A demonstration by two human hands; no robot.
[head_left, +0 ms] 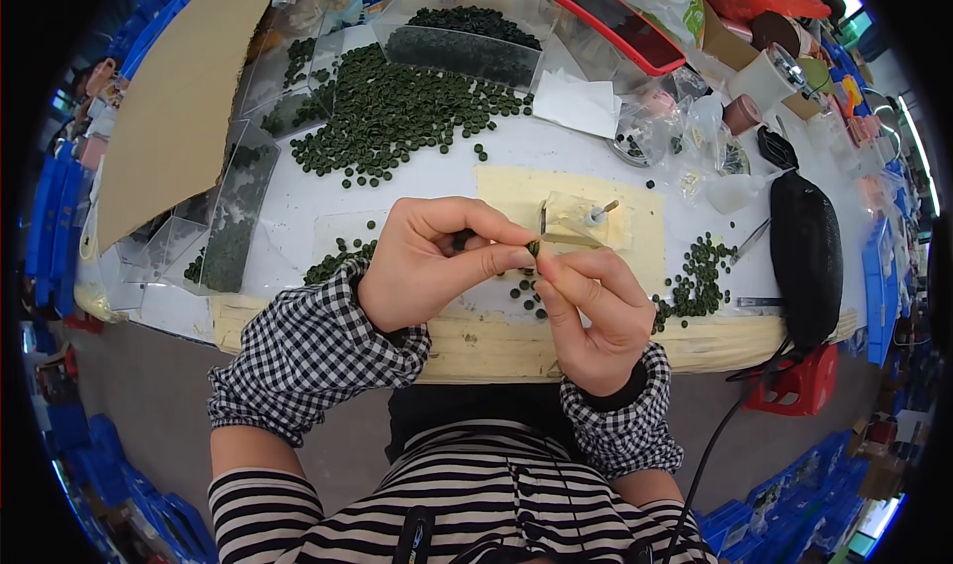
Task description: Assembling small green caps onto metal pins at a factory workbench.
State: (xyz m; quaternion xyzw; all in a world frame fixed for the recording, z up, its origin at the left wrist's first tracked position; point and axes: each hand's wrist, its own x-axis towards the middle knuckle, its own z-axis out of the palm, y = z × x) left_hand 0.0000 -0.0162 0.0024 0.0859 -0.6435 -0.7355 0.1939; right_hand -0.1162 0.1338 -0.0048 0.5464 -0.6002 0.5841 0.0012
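Note:
My left hand (437, 261) and my right hand (591, 311) meet above the table's front edge. Between their thumbs and forefingers they pinch one small dark green ring (533, 249). More green rings show inside my left hand's curled fingers. Just behind the hands a small yellowish jig block with a metal pin (581, 221) stands on a pale yellow mat (645, 207). A big heap of the same dark green rings (397, 112) lies farther back on the white table (437, 177).
Clear plastic trays (233, 216) with rings line the left side beside a brown cardboard sheet (169, 107). A red-cased phone (615, 23), tape rolls (769, 72), a black pouch (806, 251), tweezers (751, 238) and a smaller scatter of rings (700, 276) lie to the right.

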